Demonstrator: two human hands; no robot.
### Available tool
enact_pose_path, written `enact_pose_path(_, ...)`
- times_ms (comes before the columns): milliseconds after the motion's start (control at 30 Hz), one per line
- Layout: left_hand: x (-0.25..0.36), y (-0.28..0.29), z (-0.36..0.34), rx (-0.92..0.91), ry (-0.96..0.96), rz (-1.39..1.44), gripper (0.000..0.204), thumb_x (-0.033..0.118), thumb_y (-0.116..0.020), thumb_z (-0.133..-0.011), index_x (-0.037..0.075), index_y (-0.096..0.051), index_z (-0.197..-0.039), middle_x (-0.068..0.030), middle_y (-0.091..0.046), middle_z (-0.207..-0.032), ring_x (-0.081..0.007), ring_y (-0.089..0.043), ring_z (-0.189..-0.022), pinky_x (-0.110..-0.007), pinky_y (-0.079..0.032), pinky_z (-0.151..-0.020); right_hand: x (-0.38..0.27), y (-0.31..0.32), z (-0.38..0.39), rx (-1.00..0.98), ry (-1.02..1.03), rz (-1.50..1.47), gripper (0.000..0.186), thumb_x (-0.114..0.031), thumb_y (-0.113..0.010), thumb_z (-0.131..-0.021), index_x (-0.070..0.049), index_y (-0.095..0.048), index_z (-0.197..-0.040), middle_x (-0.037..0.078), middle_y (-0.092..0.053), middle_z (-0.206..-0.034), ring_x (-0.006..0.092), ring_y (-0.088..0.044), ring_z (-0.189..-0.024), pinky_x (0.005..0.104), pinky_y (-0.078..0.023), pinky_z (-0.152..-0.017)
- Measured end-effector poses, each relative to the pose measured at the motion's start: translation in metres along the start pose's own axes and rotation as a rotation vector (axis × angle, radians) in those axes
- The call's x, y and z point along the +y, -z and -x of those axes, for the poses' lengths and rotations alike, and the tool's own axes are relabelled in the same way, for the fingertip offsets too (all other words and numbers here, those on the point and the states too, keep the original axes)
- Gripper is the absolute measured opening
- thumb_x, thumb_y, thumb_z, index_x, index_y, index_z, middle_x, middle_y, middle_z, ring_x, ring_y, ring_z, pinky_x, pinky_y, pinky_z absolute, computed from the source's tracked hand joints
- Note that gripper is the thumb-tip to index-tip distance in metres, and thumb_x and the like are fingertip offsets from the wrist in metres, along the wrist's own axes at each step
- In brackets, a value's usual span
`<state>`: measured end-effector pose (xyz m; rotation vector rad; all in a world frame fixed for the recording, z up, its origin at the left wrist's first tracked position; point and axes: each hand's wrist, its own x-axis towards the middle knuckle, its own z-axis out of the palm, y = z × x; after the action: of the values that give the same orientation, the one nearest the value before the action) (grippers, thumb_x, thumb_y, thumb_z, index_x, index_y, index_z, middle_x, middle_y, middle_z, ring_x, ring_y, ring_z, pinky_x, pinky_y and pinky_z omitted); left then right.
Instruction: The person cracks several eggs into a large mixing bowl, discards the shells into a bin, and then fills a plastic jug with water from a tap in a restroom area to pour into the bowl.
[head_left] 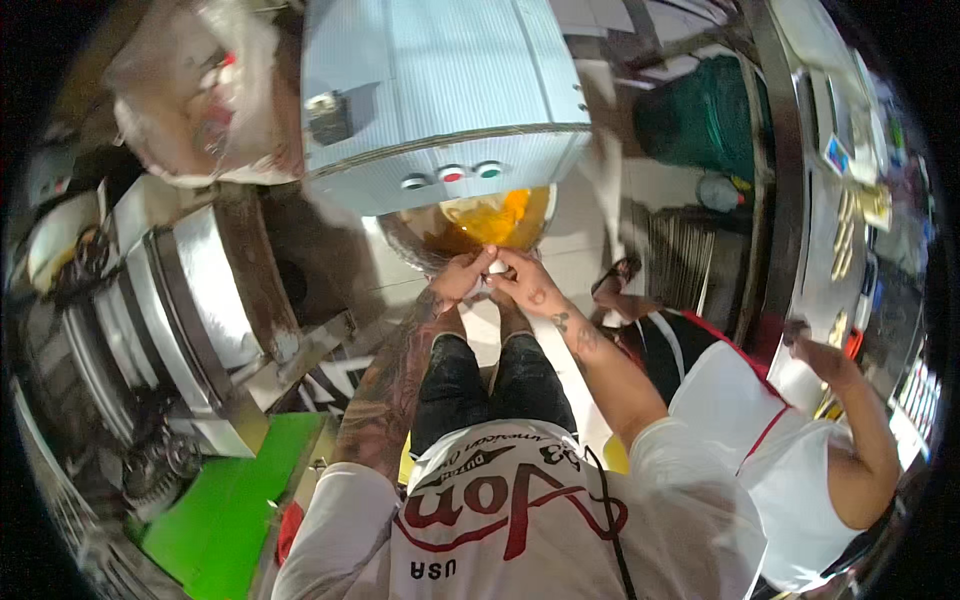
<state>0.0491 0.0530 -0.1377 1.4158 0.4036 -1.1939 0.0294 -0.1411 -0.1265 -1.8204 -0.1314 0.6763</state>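
Pale floor tiles are seen beneath a metal bowl (420,243) of yellow batter under a grey machine (440,90), at whose near rim a small white thing (490,272) is pinched between left hand (462,277) and right hand (527,285), fingers closed narrowly, seemingly so its contents fall in.

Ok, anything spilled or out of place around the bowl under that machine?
Nothing stands out. The metal bowl sits under the machine with its yellow mix inside, none visibly over the rim. Both hands, left hand and right hand, meet at its near edge.
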Motion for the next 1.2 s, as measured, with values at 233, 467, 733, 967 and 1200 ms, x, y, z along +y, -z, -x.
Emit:
enact_pose_path(233, -0.017, -0.029, -0.044, 0.28, -0.052, -0.204, 0.069, 0.062, -0.054, -0.095, -0.001, -0.065, -0.12, -0.0152, -0.072, -0.093, -0.0243, -0.067, -0.073, -0.039, -0.053, -0.065, 0.091, 0.039, -0.01, 0.147, 0.044, 0.632, 0.058, -0.024, -0.065, -0.088, -0.01, -0.049, -0.142, 0.016, -0.055, -0.135, 0.0346, -0.06, -0.116, 0.0445, -0.048, -0.098)
enact_pose_path(467, -0.014, -0.022, -0.054, 0.5, -0.27, -0.557, 0.043, 0.036, -0.063, -0.095, 0.004, -0.066, -0.124, -0.0184, -0.073, -0.107, -0.0306, -0.071, -0.098, -0.04, -0.056, -0.086, 0.143, 0.058, -0.033, 0.074, -0.149, 0.533, 0.065, -0.03, -0.075, -0.077, -0.014, -0.055, -0.137, 0.013, -0.052, -0.14, 0.0291, -0.053, -0.127, 0.0421, -0.048, -0.102)
enact_pose_path(733, 0.003, -0.013, -0.035, 0.282, -0.795, -0.643, 0.048, 0.014, -0.071, -0.09, 0.005, -0.06, -0.135, -0.0158, -0.071, -0.102, -0.0239, -0.067, -0.088, -0.036, -0.053, -0.079, 0.057, 0.029, -0.046, -0.107, -0.221, -0.1, 0.046, -0.037, -0.072, -0.088, -0.004, -0.066, -0.119, 0.011, -0.07, -0.104, 0.0184, -0.065, -0.096, 0.0351, -0.053, -0.08)
enact_pose_path(967, 0.019, -0.016, -0.034, 0.307, -0.744, -0.686, 0.055, 0.024, -0.063, -0.091, -0.001, -0.052, -0.14, -0.0269, -0.067, -0.111, -0.0382, -0.069, -0.099, -0.046, -0.053, -0.082, 0.044, 0.039, -0.045, 0.11, 0.015, -0.06, 0.043, -0.023, -0.07, -0.08, -0.006, -0.066, -0.119, 0.013, -0.071, -0.103, 0.0238, -0.067, -0.097, 0.0355, -0.052, -0.083)
enact_pose_path(1200, 0.012, -0.003, -0.044, 0.387, -0.7, -0.75, 0.057, 0.025, -0.062, -0.091, -0.001, -0.051, -0.14, -0.0314, -0.064, -0.119, -0.0451, -0.064, -0.112, -0.048, -0.051, -0.09, 0.043, 0.032, -0.062, 0.084, -0.072, 0.046, 0.036, -0.028, -0.069, -0.075, -0.008, -0.068, -0.105, 0.016, -0.07, -0.097, 0.0342, -0.067, -0.095, 0.0426, -0.051, -0.083)
